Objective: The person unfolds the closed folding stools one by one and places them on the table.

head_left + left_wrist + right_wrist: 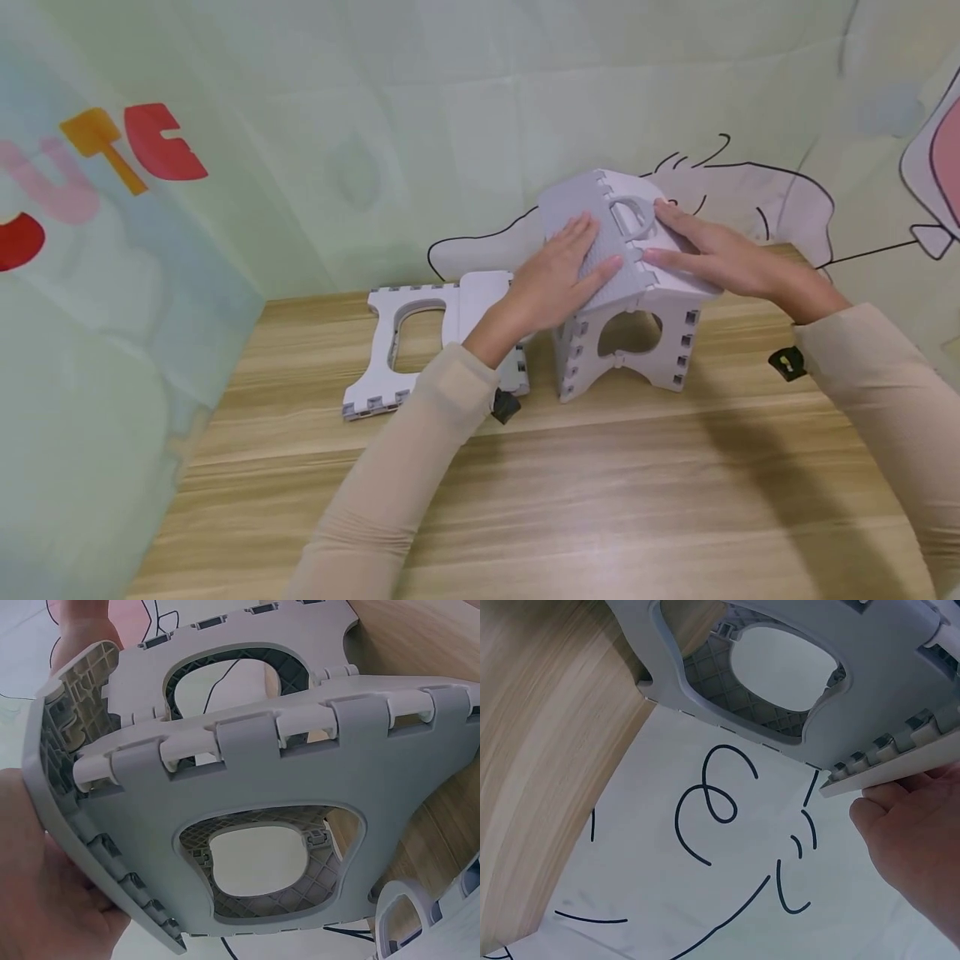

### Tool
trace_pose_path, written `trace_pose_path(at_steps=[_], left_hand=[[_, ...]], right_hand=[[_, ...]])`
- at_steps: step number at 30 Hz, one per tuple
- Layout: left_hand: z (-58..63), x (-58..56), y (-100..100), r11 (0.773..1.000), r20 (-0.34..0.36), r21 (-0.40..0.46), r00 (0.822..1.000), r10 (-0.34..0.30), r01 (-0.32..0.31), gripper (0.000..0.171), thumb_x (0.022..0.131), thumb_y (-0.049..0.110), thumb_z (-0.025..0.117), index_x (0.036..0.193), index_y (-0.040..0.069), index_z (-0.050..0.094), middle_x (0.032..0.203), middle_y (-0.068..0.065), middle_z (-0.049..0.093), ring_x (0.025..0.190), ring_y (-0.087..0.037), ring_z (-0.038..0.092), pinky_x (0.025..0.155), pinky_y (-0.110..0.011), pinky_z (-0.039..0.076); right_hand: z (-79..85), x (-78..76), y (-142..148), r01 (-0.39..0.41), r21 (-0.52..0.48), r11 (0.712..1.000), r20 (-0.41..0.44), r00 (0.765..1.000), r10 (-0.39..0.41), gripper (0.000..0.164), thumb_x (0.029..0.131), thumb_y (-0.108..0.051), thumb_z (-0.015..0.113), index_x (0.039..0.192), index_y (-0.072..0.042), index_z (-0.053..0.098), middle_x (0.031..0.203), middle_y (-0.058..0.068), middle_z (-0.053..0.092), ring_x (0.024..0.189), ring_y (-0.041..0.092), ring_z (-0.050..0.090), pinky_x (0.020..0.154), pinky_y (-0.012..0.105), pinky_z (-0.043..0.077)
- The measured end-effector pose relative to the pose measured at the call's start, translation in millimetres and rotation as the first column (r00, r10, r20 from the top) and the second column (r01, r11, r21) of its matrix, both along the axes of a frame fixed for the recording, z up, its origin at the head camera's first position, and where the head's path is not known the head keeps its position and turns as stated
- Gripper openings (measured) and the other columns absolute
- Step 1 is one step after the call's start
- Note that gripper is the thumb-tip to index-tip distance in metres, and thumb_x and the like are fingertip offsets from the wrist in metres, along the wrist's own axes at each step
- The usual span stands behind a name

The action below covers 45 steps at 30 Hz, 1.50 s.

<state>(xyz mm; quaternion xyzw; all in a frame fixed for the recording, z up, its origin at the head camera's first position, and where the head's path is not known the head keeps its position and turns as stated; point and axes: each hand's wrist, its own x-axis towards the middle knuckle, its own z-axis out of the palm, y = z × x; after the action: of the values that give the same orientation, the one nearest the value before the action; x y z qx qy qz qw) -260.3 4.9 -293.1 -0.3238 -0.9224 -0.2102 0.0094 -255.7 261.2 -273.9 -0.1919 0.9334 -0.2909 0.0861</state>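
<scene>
A white and grey folding step stool (637, 296) stands on its legs, its two top halves peaked along the middle hinge. My left hand (555, 271) rests on the grey half (566, 204) with fingers extended. On the white half (622, 183), the fingers of my right hand (720, 254) lie nearly straight beside the carry handle (642, 218). From the left wrist, the stool's side panel (262, 776) shows an oval opening, and my left hand (52, 892) is against the top's outer face. The right wrist view has my right hand (922, 840) at the top's edge.
A second stool (480, 300), folded flat, lies to the left on the wooden table (600, 500). Behind the table hangs a printed cloth backdrop (450, 125). Small black devices (787, 363) sit at both wrists.
</scene>
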Motion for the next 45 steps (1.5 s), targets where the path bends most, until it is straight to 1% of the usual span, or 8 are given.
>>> trace_pose_path(at_steps=[5,9,17,22,25,31,37,45], left_hand=[[0.9,0.4,1.2,1.000,0.000,-0.011,1.000,0.001,-0.001,0.076,0.105,0.058,0.028,0.159,0.006,0.014,0.165,-0.006,0.003,0.150,-0.013,-0.002,0.117,-0.019,-0.002],[1.7,1.1,1.4,1.000,0.006,-0.017,1.000,0.001,0.000,0.076,0.105,0.058,0.028,0.159,0.006,0.014,0.165,-0.006,0.003,0.150,-0.014,-0.002,0.117,-0.020,-0.002],[2.9,0.6,3.6,0.999,0.012,-0.040,1.000,-0.002,0.002,0.076,0.105,0.057,0.028,0.159,0.006,0.014,0.166,-0.006,0.004,0.151,-0.014,-0.002,0.117,-0.021,-0.003],[2.4,0.6,4.5,0.999,0.005,-0.052,1.000,0.002,-0.002,0.075,0.105,0.056,0.029,0.159,0.006,0.014,0.166,-0.006,0.004,0.151,-0.014,-0.001,0.118,-0.021,-0.002],[2.2,0.6,4.9,0.998,-0.004,-0.069,1.000,0.003,-0.004,0.075,0.105,0.056,0.028,0.159,0.006,0.015,0.166,-0.006,0.005,0.151,-0.015,-0.001,0.118,-0.021,-0.002],[3.6,0.6,6.3,0.994,-0.026,-0.110,1.000,0.000,-0.003,0.075,0.106,0.056,0.028,0.159,0.005,0.016,0.166,-0.007,0.006,0.151,-0.016,0.001,0.119,-0.023,-0.002],[6.4,0.3,7.9,0.989,-0.041,-0.150,0.999,0.002,-0.008,0.075,0.105,0.057,0.028,0.159,0.006,0.017,0.166,-0.007,0.008,0.151,-0.017,0.003,0.119,-0.023,-0.001],[7.7,1.3,7.8,0.987,-0.038,-0.162,0.999,0.018,-0.024,0.075,0.105,0.058,0.030,0.159,0.007,0.020,0.166,-0.005,0.010,0.152,-0.017,0.006,0.119,-0.023,0.001]], right_hand=[[-0.3,0.6,0.1,-0.003,0.015,1.000,-0.012,1.000,0.003,0.081,0.102,-0.051,0.044,0.161,-0.019,-0.002,0.166,0.010,0.001,0.129,0.041,0.036,0.099,0.062,0.036],[-1.4,0.4,0.7,-0.009,0.019,1.000,-0.021,1.000,0.009,0.081,0.102,-0.050,0.045,0.161,-0.019,-0.002,0.166,0.008,0.000,0.129,0.041,0.036,0.100,0.062,0.035],[-1.5,0.1,2.4,-0.003,0.054,0.999,-0.034,0.999,0.005,0.083,0.101,-0.052,0.046,0.161,-0.020,-0.002,0.166,0.005,-0.003,0.144,0.043,0.022,0.108,0.070,0.026],[-1.8,0.0,2.5,-0.008,0.086,0.996,-0.060,0.998,0.013,0.084,0.101,-0.053,0.046,0.161,-0.018,-0.001,0.166,0.006,-0.003,0.149,0.041,0.010,0.112,0.071,0.018],[-1.7,0.0,2.8,-0.014,0.100,0.995,-0.076,0.997,0.022,0.085,0.100,-0.053,0.046,0.161,-0.015,0.001,0.166,0.008,-0.003,0.150,0.039,0.006,0.114,0.070,0.015],[-2.5,-1.0,3.4,-0.013,0.135,0.991,-0.088,0.996,0.025,0.087,0.100,-0.055,0.047,0.161,-0.014,0.001,0.166,0.008,-0.004,0.151,0.036,0.001,0.115,0.069,0.011],[-2.2,-1.0,3.9,-0.011,0.151,0.988,-0.100,0.995,0.026,0.087,0.099,-0.055,0.047,0.161,-0.013,0.001,0.166,0.008,-0.005,0.151,0.037,0.000,0.115,0.069,0.010],[-2.7,-0.6,2.6,-0.011,0.161,0.987,-0.093,0.995,0.026,0.088,0.099,-0.056,0.047,0.161,-0.012,0.002,0.166,0.009,-0.005,0.151,0.037,-0.001,0.115,0.070,0.010]])
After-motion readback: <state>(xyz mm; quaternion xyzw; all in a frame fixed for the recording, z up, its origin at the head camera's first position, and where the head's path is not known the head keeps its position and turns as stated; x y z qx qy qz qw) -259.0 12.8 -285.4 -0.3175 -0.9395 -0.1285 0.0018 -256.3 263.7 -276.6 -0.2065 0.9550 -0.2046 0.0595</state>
